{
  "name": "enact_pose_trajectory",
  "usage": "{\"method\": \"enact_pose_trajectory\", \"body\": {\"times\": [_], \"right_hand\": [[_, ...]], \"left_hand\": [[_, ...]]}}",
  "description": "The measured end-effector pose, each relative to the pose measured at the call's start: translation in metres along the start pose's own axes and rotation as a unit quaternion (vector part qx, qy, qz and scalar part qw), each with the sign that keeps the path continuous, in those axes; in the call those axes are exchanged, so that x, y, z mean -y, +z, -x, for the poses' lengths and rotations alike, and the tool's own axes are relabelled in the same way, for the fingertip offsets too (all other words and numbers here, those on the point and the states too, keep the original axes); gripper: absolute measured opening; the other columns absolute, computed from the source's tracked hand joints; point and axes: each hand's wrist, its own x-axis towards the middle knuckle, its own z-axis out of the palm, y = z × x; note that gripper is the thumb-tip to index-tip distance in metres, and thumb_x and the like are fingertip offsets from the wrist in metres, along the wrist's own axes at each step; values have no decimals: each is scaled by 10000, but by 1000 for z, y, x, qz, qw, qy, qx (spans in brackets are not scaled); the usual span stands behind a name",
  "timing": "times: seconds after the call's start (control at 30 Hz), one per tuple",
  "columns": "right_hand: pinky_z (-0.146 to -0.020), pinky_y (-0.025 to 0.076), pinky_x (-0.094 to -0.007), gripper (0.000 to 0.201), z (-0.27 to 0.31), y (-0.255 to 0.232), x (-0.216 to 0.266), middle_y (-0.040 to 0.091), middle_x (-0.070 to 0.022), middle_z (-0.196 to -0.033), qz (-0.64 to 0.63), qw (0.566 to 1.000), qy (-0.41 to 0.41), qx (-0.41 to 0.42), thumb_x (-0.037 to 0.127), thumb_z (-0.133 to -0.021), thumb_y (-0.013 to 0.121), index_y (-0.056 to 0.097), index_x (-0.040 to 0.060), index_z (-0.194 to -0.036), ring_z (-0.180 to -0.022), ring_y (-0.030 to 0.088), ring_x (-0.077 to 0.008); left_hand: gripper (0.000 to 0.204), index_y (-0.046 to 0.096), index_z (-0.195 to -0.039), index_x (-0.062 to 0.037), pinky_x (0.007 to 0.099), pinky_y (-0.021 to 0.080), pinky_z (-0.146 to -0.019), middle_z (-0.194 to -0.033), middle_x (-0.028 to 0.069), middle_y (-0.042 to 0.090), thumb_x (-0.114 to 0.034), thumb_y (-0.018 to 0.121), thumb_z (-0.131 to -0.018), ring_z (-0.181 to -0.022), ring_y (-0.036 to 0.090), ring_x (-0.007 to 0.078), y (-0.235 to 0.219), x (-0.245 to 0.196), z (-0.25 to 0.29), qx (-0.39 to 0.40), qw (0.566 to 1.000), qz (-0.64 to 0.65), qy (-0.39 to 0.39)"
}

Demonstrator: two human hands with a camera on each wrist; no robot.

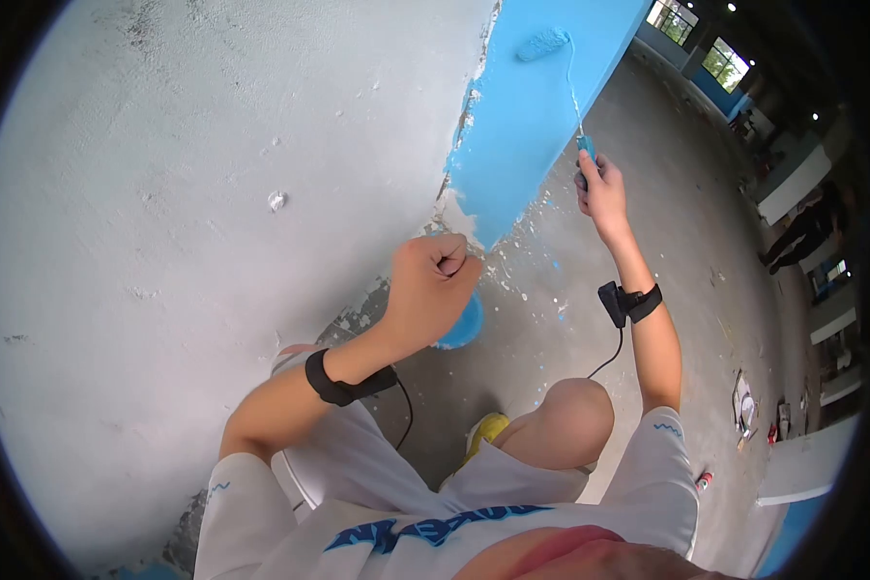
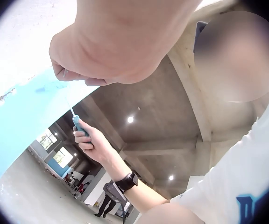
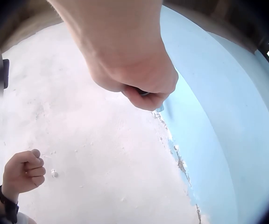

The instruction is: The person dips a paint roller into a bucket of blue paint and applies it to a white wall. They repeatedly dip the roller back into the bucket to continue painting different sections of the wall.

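My right hand (image 1: pixel 604 198) grips the blue handle (image 1: pixel 587 147) of a small paint roller. Its thin wire frame leads up to the fluffy, blue-coated roller sleeve (image 1: pixel 543 44), which lies over the blue-painted strip of wall (image 1: pixel 522 116). In the left wrist view the same hand (image 2: pixel 91 142) has its fingers wrapped round that handle. My left hand (image 1: pixel 433 290) is a fist in front of the white wall, low and left of the roller. Nothing shows in its curled fingers in the right wrist view, where this hand (image 3: pixel 24 171) faces the camera.
A round blue shape (image 1: pixel 466 324) stands on the floor, partly hidden behind my left hand. A rough, chipped edge (image 1: pixel 466 121) divides the white wall (image 1: pixel 213 193) from the blue. Paint spatters the grey floor (image 1: pixel 667 251). Far right, a person in dark clothes (image 1: pixel 810 227) stands.
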Motion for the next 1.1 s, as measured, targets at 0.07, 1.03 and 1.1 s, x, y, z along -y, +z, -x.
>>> {"method": "enact_pose_trajectory", "body": {"times": [0.07,1.03,1.1], "right_hand": [[-363,249,-209,335,-10,9,-37,419,38,-611,-36,999,10,-9,382,-971,510,480,69,-854,-417,324,-34],[-726,490,-539,390,40,56,-194,614,-336,-822,471,880,10,70,324,-971,457,544,-54,-938,-813,593,-514],[-766,490,-539,406,23,78,-202,625,-329,-883,488,868,-6,93,344,-974,441,544,-48,-976,-844,602,-505]], "left_hand": [[384,214,-602,-65,262,177,-451,-568,-37,190,46,542,-768,-561,210,42,4,-9,-9,14,1000,-9,-4],[475,462,-1214,78,472,546,-740,-984,256,613,-12,557,-757,-918,623,412,14,251,10,263,848,-412,-204],[542,419,-1267,88,468,549,-730,-975,256,617,-7,560,-752,-902,630,412,14,255,9,253,847,-417,-211]]}}
